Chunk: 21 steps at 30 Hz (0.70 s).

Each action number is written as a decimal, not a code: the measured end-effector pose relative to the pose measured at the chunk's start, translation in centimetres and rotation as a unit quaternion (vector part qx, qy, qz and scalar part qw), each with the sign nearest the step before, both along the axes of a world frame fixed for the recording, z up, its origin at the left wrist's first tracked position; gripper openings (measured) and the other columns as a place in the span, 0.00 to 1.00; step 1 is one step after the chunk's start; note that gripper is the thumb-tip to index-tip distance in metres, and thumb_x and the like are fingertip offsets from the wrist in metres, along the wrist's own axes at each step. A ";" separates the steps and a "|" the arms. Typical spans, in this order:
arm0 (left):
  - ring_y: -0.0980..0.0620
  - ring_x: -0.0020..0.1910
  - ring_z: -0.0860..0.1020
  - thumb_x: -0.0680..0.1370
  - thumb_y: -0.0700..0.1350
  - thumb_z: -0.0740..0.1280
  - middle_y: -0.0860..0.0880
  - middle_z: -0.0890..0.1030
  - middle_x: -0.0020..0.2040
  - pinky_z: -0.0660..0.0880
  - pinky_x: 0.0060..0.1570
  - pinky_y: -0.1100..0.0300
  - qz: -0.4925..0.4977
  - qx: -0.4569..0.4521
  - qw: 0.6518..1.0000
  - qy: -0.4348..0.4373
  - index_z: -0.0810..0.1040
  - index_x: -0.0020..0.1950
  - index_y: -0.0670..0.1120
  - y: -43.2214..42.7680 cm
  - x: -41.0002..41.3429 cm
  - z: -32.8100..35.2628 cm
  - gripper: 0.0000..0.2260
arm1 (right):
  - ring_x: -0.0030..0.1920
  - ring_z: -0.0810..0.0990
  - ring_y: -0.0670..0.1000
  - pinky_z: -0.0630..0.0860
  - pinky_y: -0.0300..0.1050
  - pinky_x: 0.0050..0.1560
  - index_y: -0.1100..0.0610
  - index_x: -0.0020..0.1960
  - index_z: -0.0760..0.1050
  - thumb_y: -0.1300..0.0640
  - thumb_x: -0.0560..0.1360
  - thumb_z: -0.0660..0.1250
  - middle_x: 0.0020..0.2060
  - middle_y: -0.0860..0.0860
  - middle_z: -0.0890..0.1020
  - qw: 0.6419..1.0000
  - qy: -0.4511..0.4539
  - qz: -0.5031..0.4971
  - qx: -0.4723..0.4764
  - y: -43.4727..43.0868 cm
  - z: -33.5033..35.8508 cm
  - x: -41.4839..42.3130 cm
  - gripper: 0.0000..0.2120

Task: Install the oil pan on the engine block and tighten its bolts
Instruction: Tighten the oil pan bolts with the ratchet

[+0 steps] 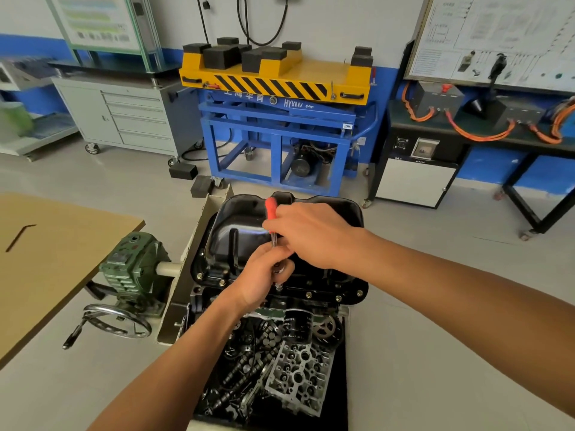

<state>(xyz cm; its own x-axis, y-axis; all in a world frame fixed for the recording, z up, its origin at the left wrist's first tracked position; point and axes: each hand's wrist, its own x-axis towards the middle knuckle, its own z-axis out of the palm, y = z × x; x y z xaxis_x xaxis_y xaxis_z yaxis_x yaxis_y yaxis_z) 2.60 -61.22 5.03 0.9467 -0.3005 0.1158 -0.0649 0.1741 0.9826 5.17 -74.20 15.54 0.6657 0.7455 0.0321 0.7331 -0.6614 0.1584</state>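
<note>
A glossy black oil pan (249, 225) lies on the upturned engine block (205, 301), which is held in a stand. Several brass-coloured bolts (308, 294) sit along the pan's near flange. A ratchet wrench with a red handle (270, 207) stands over the near edge, its socket (279, 286) down on a bolt. My right hand (311, 233) grips the handle. My left hand (263, 275) holds the ratchet head, fingers curled round it.
A green gearbox (132, 269) with a handwheel (116, 320) sits left of the stand. A tray below holds a cylinder head (300, 373), an oil filter (297, 326) and camshafts. A wooden table (46, 253) is at left, a blue-and-yellow lift cart (280, 98) behind.
</note>
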 end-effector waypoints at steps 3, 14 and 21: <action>0.49 0.27 0.53 0.74 0.47 0.64 0.51 0.60 0.23 0.51 0.33 0.52 -0.011 -0.023 1.000 0.001 0.83 0.41 0.54 0.4 -0.1 0.0 0.08 | 0.51 0.72 0.53 0.71 0.50 0.36 0.49 0.68 0.70 0.63 0.78 0.64 0.54 0.49 0.73 0.999 0.009 0.035 -0.002 -0.6 -0.3 0.8 0.21; 0.53 0.26 0.65 0.75 0.49 0.68 0.50 0.68 0.26 0.63 0.32 0.59 0.108 -0.020 0.994 0.020 0.82 0.55 0.41 0.9 0.8 -1.1 0.14 | 0.50 0.73 0.53 0.74 0.50 0.42 0.52 0.53 0.75 0.50 0.78 0.63 0.45 0.48 0.71 0.998 0.020 -0.044 0.038 -3.0 -0.3 -0.3 0.08; 0.54 0.33 0.71 0.83 0.50 0.63 0.51 0.74 0.31 0.69 0.37 0.59 0.143 0.009 0.989 0.036 0.84 0.39 0.52 -0.5 0.9 0.1 0.15 | 0.27 0.69 0.48 0.64 0.43 0.28 0.51 0.29 0.64 0.46 0.76 0.66 0.26 0.48 0.69 0.994 0.081 -0.065 0.040 -2.9 0.5 -2.7 0.20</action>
